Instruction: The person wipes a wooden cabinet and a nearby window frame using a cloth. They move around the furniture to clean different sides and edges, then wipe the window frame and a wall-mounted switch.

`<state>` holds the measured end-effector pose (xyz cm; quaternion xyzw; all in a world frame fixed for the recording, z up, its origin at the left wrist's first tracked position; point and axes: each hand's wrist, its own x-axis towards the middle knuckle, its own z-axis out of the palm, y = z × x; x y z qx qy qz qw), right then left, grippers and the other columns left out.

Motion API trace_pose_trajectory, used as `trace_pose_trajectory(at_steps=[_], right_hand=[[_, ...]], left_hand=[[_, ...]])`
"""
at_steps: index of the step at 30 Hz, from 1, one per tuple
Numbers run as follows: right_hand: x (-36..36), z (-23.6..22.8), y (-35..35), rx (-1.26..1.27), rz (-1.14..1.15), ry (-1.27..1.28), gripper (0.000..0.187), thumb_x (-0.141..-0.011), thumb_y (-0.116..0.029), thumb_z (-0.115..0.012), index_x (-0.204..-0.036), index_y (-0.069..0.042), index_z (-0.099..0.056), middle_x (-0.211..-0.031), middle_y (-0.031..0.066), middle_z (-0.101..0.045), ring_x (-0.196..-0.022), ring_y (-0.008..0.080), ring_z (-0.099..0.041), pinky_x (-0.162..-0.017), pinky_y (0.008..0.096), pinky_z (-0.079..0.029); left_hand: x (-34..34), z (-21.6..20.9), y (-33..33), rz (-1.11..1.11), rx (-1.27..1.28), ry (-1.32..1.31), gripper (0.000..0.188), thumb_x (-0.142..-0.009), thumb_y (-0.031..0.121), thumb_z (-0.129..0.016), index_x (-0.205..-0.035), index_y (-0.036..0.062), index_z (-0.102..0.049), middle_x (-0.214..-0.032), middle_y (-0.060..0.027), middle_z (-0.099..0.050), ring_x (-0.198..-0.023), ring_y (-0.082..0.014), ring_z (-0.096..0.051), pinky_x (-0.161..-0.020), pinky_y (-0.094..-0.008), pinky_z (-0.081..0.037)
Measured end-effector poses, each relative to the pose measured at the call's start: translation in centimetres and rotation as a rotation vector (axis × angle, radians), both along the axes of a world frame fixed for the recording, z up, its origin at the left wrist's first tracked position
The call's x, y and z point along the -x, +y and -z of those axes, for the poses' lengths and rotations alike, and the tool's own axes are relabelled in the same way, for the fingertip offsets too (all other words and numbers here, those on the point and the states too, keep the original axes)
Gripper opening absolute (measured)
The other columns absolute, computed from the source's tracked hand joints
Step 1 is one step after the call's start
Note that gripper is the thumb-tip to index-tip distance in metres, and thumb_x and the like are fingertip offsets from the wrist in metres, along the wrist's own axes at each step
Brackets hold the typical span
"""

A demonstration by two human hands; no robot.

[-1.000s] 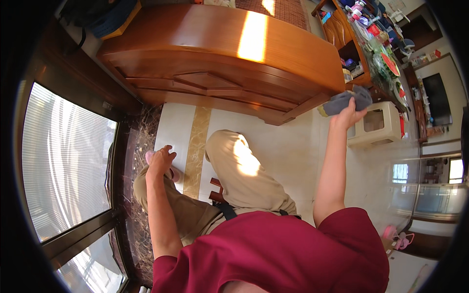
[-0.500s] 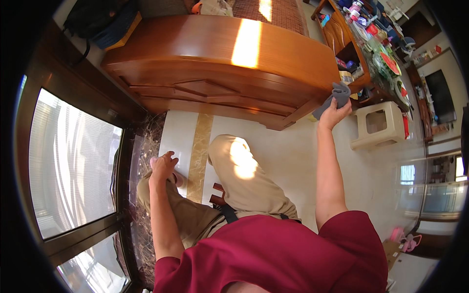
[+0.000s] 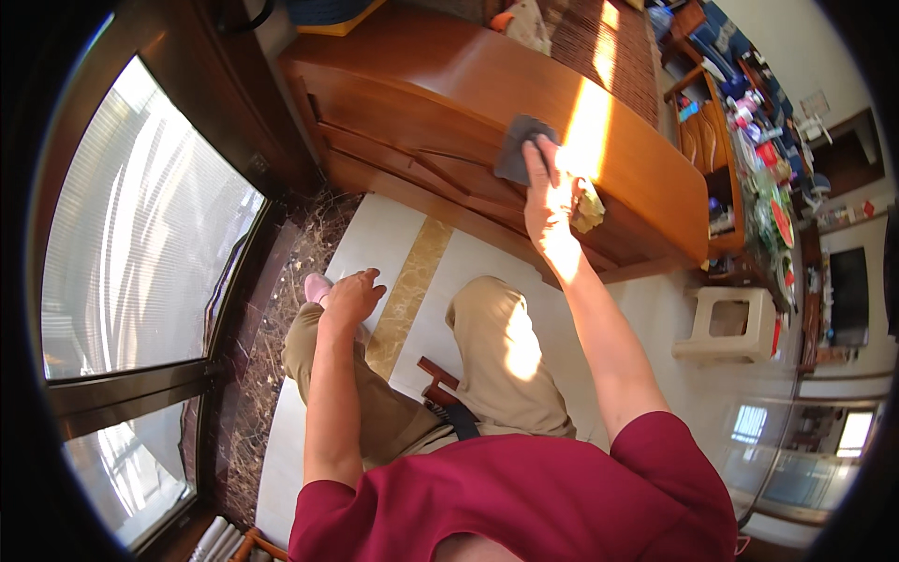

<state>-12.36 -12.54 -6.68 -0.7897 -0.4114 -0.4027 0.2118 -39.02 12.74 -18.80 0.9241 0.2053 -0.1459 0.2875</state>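
Observation:
My right hand (image 3: 551, 199) presses a dark grey cloth (image 3: 521, 150) against the curved top edge of a polished brown wooden panel (image 3: 421, 84). Its fingers lie over the cloth, and a yellowish crumpled part (image 3: 588, 208) sticks out beside the wrist. My left hand (image 3: 353, 298) hovers by my left leg, empty, its fingers loosely apart. Sunlight falls on the right wrist and on the wood next to it.
Left of me stands a dark-framed glass door (image 3: 140, 244). Behind the panel lies a woven mat (image 3: 599, 56). A beige plastic stool (image 3: 726, 326) and a cluttered table (image 3: 768, 178) are at the right. Under me is part of a brown wooden seat (image 3: 438, 379).
My right hand has moved left with the grey cloth, from the panel's right end onto its top edge. The view has turned, and my left hand still holds nothing.

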Motion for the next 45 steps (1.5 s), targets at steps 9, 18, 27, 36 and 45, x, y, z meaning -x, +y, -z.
trace_pose_trajectory(at_steps=[9, 18, 27, 36, 45], right_hand=[[-1.5, 2.8, 20.8, 0.558, -0.353, 0.008, 0.041, -0.090, -0.004, -0.058, -0.130, -0.002, -0.062, -0.147, 0.0086, -0.051, -0.144, 0.0279, -0.041, -0.111, 0.0411, -0.044], [-1.5, 6.0, 24.8, 1.140, -0.137, -0.055, 0.049, -0.090, -0.008, -0.063, -0.138, 0.000, -0.058, -0.154, 0.0140, -0.048, -0.149, 0.0311, -0.039, -0.123, 0.0358, -0.036], [-0.1, 2.7, -0.8, 0.697, -0.204, 0.266, 0.059, -0.085, 0.008, -0.051, -0.144, 0.000, -0.054, -0.154, 0.0166, -0.052, -0.144, 0.0356, -0.048, -0.120, 0.0391, -0.039], [4.3, -6.1, -3.2, -0.635, -0.704, 1.780, 0.038, -0.096, -0.020, -0.061, -0.130, -0.002, -0.062, -0.129, 0.0080, -0.066, -0.125, 0.0211, -0.058, -0.112, 0.0381, -0.043], [10.1, -6.3, 1.9, -0.279, -0.585, 1.909, 0.037, -0.102, -0.012, -0.058, -0.136, -0.001, -0.060, -0.128, 0.0074, -0.065, -0.122, 0.0181, -0.058, -0.111, 0.0353, -0.043]], left_hand=[[-1.5, -2.9, 0.2, -0.028, 0.003, -0.058, 0.044, -0.099, 0.033, -0.065, -0.136, 0.0089, -0.062, -0.123, -0.0156, -0.072, -0.110, -0.0386, -0.069, -0.093, -0.0500, -0.054], [-2.0, -3.7, 1.8, -0.082, 0.022, -0.089, 0.044, -0.100, 0.032, -0.065, -0.136, 0.0073, -0.061, -0.122, -0.0169, -0.072, -0.111, -0.0388, -0.068, -0.093, -0.0500, -0.054], [-1.2, -2.9, 1.2, -0.048, 0.019, -0.122, 0.040, -0.100, 0.031, -0.065, -0.131, 0.0063, -0.065, -0.120, -0.0174, -0.073, -0.110, -0.0397, -0.069, -0.094, -0.0490, -0.054], [-3.2, -6.3, -3.4, -0.205, 0.559, -0.595, 0.055, -0.099, 0.031, -0.071, -0.146, 0.0067, -0.056, -0.125, -0.0161, -0.071, -0.111, -0.0321, -0.071, -0.100, -0.0410, -0.053], [-3.8, -11.6, -8.4, -0.402, 1.309, -0.623, 0.059, -0.089, 0.026, -0.086, -0.135, 0.0004, -0.059, -0.114, -0.0082, -0.072, -0.102, -0.0167, -0.070, -0.091, -0.0333, -0.057]])
